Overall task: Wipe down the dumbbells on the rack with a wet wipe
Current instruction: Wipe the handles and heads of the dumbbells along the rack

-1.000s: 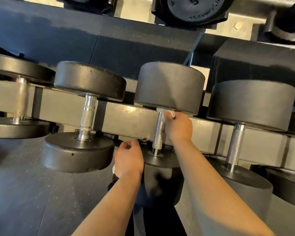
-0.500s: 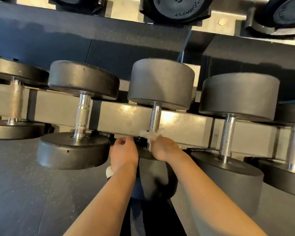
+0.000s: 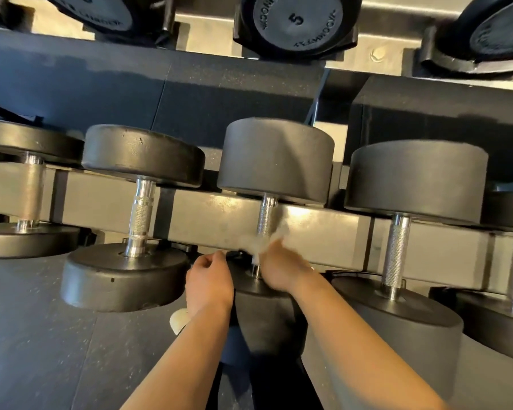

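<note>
Right hand (image 3: pixel 282 269) at frame centre, fingers curled round the wet wipe (image 3: pixel 262 242), pressing it on the lower end of the middle dumbbell (image 3: pixel 276 161)'s chrome handle (image 3: pixel 266 216), wipe blurred. Left hand (image 3: pixel 209 281) just beside it, fingers loosely curled; something pale shows under the wrist, can't tell if it's gripped. Progress, best guess: mid-job, this handle underway. Dumbbell at left (image 3: pixel 142 155) & the one at right (image 3: pixel 416 176) show no sign either way; nothing says they're done. Rack rail (image 3: pixel 214 220) runs behind.

A gym: dumbbells (image 3: pixel 276 161) on a rack (image 3: pixel 219 220).
</note>
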